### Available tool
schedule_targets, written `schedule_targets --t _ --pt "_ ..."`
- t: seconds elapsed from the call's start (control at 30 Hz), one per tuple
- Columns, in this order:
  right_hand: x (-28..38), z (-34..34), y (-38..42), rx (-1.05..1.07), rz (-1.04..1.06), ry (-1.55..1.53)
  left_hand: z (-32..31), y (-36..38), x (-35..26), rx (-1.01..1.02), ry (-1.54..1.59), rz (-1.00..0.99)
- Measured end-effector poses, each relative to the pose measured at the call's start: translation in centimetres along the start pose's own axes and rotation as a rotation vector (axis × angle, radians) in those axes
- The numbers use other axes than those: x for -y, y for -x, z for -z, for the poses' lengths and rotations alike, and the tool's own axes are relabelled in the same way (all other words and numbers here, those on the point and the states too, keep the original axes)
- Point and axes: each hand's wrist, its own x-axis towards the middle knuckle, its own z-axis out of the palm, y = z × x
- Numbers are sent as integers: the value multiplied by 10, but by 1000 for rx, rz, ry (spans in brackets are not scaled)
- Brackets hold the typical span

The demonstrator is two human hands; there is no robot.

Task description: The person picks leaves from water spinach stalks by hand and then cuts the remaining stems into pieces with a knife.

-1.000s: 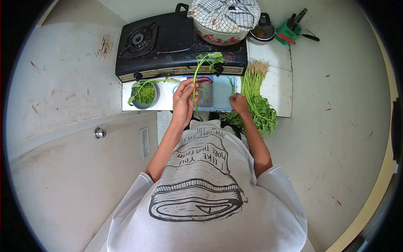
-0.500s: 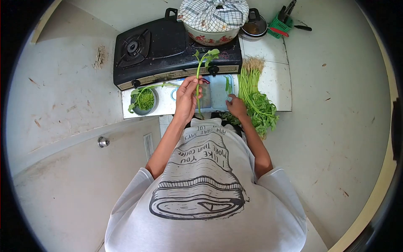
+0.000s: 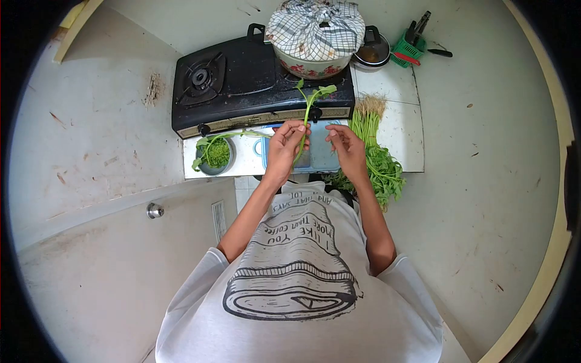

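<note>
My left hand [image 3: 284,156] pinches a leafy green stalk [image 3: 307,115], which stands upright with its small leaves at the top. Close by on its right is my right hand [image 3: 351,156], fingers bent but apart, with nothing visible in them. Both hands are above a blue cutting board [image 3: 325,161], which they partly cover. To the right lies a bunch of leafy greens [image 3: 384,169] with its roots pointing away from me. A bowl [image 3: 230,158] at the left holds small green pieces, and a long leafy stem lies across it.
Behind the board stands a black two-burner gas stove [image 3: 242,72]. A floral pot [image 3: 311,68] wrapped in a checked cloth [image 3: 315,30] sits on its right burner. Further right are a small pan [image 3: 372,54] and a green basket [image 3: 402,55] of utensils.
My right hand has risen off the board towards the stalk. My left hand has moved slightly right, still holding the stalk. The view has also shifted a little.
</note>
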Motion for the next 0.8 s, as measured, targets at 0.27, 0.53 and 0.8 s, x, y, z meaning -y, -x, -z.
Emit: schedule_targets --t 0.27,0.53,0.8 --pt "40 -16 -11 -21 3 -397 -10 1 6 147 -49 -69" --pt "51 -13 4 -203 210 -230 -14 3 -1 160 -228 -179" --pt "92 1 4 -284 463 293 -21 4 -11 199 -269 -174"
